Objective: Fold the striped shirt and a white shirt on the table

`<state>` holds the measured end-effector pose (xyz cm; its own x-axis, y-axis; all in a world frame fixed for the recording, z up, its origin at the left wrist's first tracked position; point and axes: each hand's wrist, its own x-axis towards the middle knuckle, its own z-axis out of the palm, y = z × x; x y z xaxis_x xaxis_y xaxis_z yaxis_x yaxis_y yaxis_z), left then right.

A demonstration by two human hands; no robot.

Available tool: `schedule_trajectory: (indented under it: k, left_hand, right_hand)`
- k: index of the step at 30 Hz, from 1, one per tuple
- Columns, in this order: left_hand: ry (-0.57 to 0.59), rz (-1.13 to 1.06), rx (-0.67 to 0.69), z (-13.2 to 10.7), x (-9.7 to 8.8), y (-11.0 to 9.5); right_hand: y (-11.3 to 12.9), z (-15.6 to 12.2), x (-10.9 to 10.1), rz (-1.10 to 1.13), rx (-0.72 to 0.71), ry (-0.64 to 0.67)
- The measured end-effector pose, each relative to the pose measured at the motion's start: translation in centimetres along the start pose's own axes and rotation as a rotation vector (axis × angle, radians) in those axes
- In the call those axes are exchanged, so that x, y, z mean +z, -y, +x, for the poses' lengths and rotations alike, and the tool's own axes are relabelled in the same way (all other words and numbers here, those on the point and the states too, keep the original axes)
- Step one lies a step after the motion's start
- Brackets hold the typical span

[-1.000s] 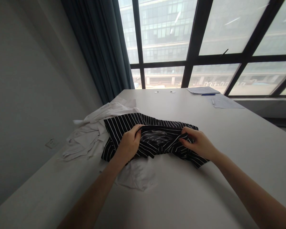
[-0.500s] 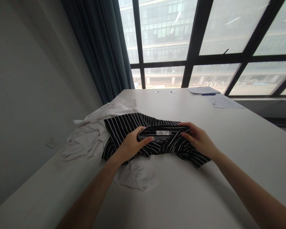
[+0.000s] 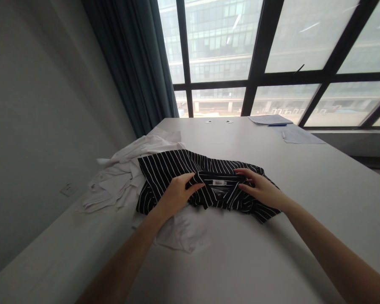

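A black shirt with white stripes (image 3: 174, 165) lies bunched on the white table (image 3: 304, 202), its neck opening facing me. A white label (image 3: 219, 183) shows inside the back of the collar. My left hand (image 3: 177, 191) pinches the left side of the collar between thumb and fingers. On the other side, my right hand (image 3: 259, 188) grips the collar, thumb in front and fingers behind. Part of a white cloth (image 3: 183, 232) sticks out from under the shirt on the near side.
Crumpled white cloth (image 3: 117, 181) is heaped along the table's left side. Papers (image 3: 270, 120) and a blue pen (image 3: 277, 125) lie at the far right. Behind stand a dark curtain (image 3: 136, 63) and large windows; a wall socket (image 3: 69, 190) is at left.
The collar has gone lower and narrower, its front now falling into a V. My right hand has shifted slightly down, and the hands are a little closer together.
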<state>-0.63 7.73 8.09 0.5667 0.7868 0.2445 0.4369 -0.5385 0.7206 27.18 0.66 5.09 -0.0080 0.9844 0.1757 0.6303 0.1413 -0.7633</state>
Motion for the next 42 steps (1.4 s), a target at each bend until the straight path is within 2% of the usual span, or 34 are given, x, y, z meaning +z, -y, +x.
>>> schedule_trajectory:
  k: [3,6,8,14,20,23,29,34,38,42]
  left_hand:
    - [0.009,0.119,0.046,-0.3,0.8,-0.4]
    - [0.078,0.217,0.069,-0.6,1.5,-0.7]
    - [0.124,0.255,0.071,-0.9,1.8,-0.9]
    - [0.306,0.058,0.123,-1.8,1.7,-2.0]
    - [0.333,-0.019,0.090,-2.0,1.2,-2.1]
    - [0.336,0.106,0.071,-1.8,1.4,-1.6]
    - [0.253,0.581,0.132,-1.1,1.7,-0.6]
    - [0.210,0.765,0.179,-0.8,1.1,-0.1]
    - [0.162,0.816,0.162,-0.8,0.4,0.6]
    - [0.100,0.627,0.046,-0.4,-0.7,1.2]
  right_hand:
    - [1.7,-0.8,1.0,-0.071,-0.113,0.038]
    - [3.4,-1.5,2.4,-0.090,-0.167,0.119]
    - [4.1,-1.9,3.2,-0.090,-0.211,0.126]
    - [4.4,-1.9,4.0,-0.122,-0.273,0.017]
    - [4.3,-1.4,4.0,-0.128,-0.385,-0.018]
    - [4.4,-1.4,3.9,-0.123,-0.333,-0.072]
    - [4.1,-1.3,2.7,-0.040,-0.157,-0.179]
    - [3.2,-0.9,1.1,0.050,-0.075,-0.261]
    - [2.0,-0.3,-0.4,0.191,-0.033,-0.371]
    - [0.8,0.1,-1.8,0.406,0.061,-0.515]
